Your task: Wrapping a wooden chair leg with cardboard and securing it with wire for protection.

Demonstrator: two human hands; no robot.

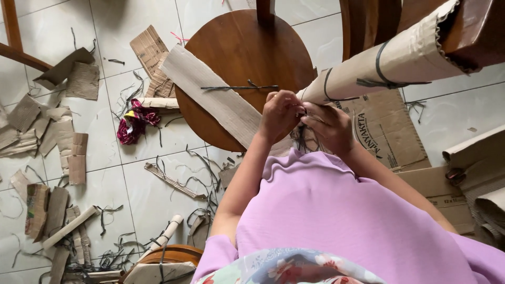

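A long roll of brown corrugated cardboard [389,63] bound with dark straps slants from the upper right down to my hands. My left hand [280,114] and my right hand [329,126] meet at its lower end, fingers pinched on a thin dark strap [301,138] that hangs down between them. Both hands are over the near edge of a round wooden stool [247,47], where a flat cardboard strip [210,89] and a loose dark strap [239,87] lie.
Cardboard scraps [58,137] and dark strap offcuts [194,179] litter the white tile floor on the left. A crumpled red cloth [134,123] lies near the stool. Flat cardboard sheets [392,131] and rolled cardboard [476,158] lie on the right. Another bound roll [158,273] is at the bottom.
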